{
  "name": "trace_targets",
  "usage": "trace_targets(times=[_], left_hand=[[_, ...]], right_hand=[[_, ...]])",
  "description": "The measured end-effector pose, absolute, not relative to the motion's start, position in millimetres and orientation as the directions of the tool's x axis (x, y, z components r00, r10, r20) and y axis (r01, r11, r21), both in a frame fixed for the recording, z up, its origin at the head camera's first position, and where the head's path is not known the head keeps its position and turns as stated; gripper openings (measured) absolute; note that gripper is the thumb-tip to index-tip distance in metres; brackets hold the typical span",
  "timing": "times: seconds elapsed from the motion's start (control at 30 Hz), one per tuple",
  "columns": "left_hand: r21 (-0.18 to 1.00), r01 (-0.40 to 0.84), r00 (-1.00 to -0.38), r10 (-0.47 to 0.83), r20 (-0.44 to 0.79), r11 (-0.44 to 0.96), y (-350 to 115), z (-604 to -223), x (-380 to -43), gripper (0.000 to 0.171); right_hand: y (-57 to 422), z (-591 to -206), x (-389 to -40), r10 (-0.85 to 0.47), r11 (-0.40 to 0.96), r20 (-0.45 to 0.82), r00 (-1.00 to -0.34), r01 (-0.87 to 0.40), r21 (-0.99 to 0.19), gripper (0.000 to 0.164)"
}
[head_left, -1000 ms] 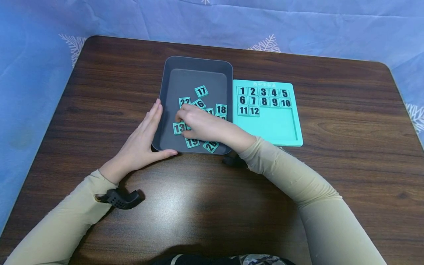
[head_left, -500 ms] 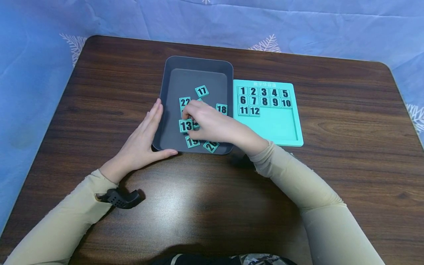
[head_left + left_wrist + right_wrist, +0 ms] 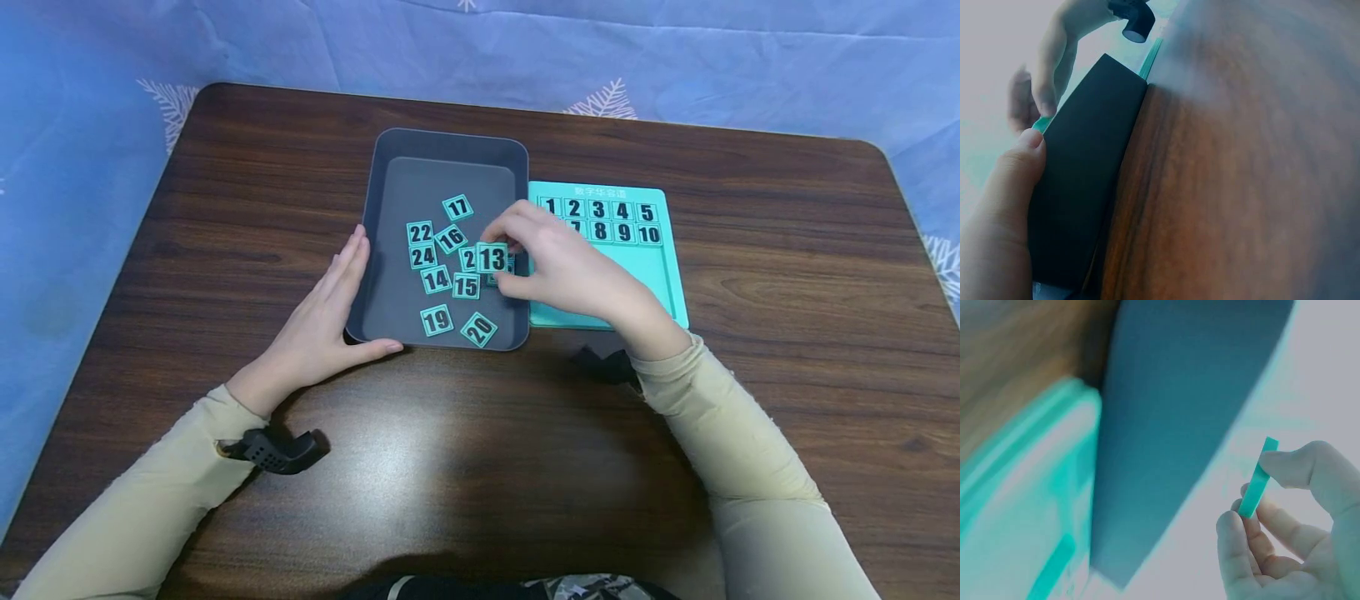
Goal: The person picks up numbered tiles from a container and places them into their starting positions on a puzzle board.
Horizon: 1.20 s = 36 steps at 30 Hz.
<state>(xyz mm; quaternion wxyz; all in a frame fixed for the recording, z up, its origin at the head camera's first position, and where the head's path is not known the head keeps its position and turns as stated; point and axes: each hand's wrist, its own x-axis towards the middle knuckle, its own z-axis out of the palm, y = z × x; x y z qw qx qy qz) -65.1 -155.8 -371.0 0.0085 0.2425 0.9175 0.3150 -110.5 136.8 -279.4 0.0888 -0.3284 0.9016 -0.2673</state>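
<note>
My right hand [image 3: 558, 262] pinches the number tile marked 13 [image 3: 491, 258] between thumb and fingers, raised over the right side of a dark grey tray [image 3: 450, 145]. In the right wrist view the tile [image 3: 1259, 478] shows edge-on, thumb on one side and fingertips on the other. My left hand [image 3: 318, 321] lies with straight fingers along the tray's left wall, thumb at its near left corner. Other tiles lie loose in the tray, among them 14 [image 3: 436, 279], 15 [image 3: 466, 287] and 20 [image 3: 478, 330]. Tile 13 and the right hand cover some of them.
Against the tray's right side lies a turquoise puzzle board [image 3: 637, 287] with tiles in rows at its top, partly hidden by the right hand. The dark wooden table [image 3: 787, 275] extends around both. A blue snowflake-patterned cloth [image 3: 712, 50] lies beyond the table.
The right hand has lifted tile 13 from the tray's lower left and carried it right, close to the board, uncovering tiles 14, 15, 16 and 24. The left hand has stayed put.
</note>
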Motion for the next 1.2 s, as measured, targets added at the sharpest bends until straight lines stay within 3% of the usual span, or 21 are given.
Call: trace_targets(times=[0.27, 0.53, 0.7, 1.0, 1.2], left_hand=[[0.577, 0.441, -0.882, 0.452, 0.135, 0.687, -154.5, -371.8, -65.3, 0.115], [0.584, 0.437, -0.882, 0.454, 0.128, 0.684, -154.3, -373.7, -65.8, 0.115], [0.586, 0.438, -0.882, 0.453, 0.132, 0.682, -155.2, -372.5, -65.6, 0.115], [0.582, 0.439, -0.883, 0.449, 0.138, 0.684, -155.4, -373.1, -65.5, 0.115], [0.585, 0.436, -0.883, 0.450, 0.133, 0.684, -154.9, -373.4, -65.8, 0.115]], right_hand=[[188.9, -279.9, -120.1, -0.497, 0.755, 0.008, -0.868, -0.437, -0.489, 0.035], [227.1, -281.1, -124.2, -0.432, 0.804, -0.041, -0.901, -0.364, -0.470, 0.034], [238.5, -280.5, -127.2, -0.418, 0.835, -0.077, -0.905, -0.350, -0.424, 0.033], [246.6, -282.5, -129.6, -0.402, 0.886, -0.255, -0.879, -0.303, -0.351, 0.035], [247.5, -286.0, -130.0, -0.403, 0.892, -0.284, -0.870, -0.304, -0.335, 0.034]])
